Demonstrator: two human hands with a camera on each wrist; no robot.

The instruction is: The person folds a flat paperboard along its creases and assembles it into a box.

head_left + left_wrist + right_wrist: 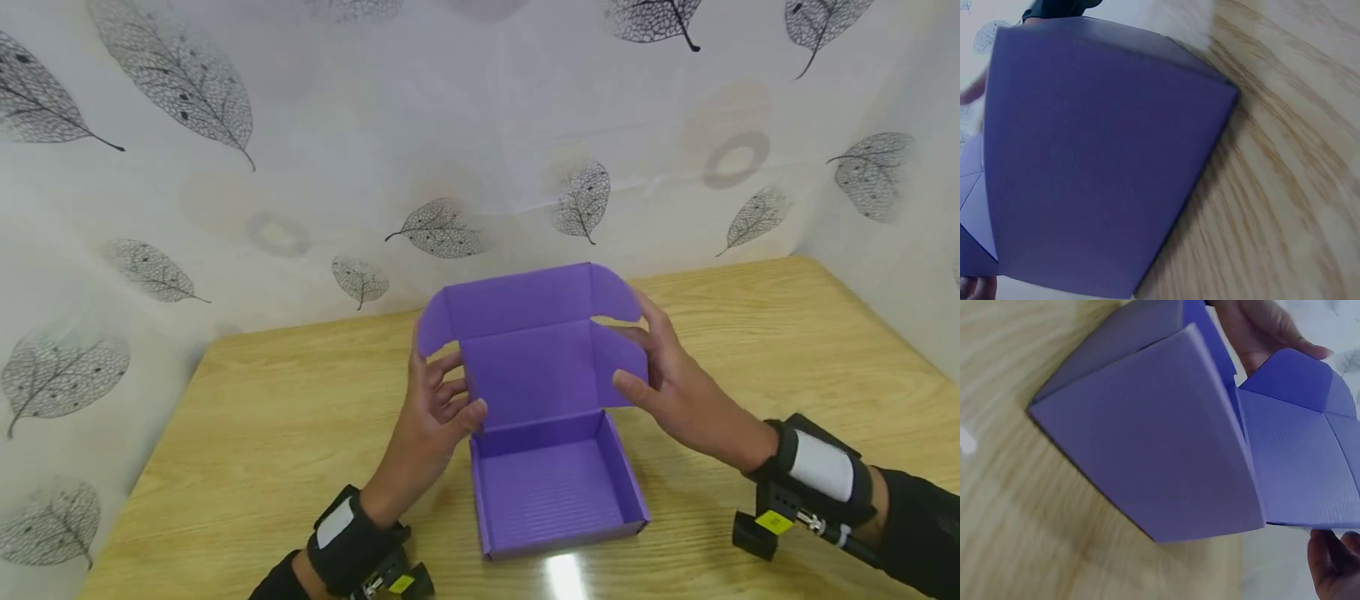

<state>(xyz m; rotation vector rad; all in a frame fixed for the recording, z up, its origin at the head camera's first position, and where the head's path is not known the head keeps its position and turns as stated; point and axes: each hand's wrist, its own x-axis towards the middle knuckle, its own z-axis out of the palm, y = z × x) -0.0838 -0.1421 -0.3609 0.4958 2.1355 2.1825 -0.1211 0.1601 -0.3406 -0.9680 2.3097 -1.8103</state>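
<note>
A purple cardboard mailer box (551,483) sits on the table, its ribbed inner floor showing. Its hinged lid (528,367) stands raised at the back, with side flaps and a front flap (517,300) folded out. At the lid's left edge my left hand (431,412) holds on, thumb in front, fingers bent at the edge and partly hidden. My right hand (671,383) grips the right side flap (618,362), thumb on the near face and fingers behind. Outer walls of the box (1097,162) fill much of the left wrist view and also the box (1147,444) in the right wrist view.
The wood-grain table (285,433) extends to both sides of the box. Behind it hangs a pale cloth backdrop (487,125) printed with dark leaves. Both wrists carry black straps with small cameras, the right one (813,467) low over the table.
</note>
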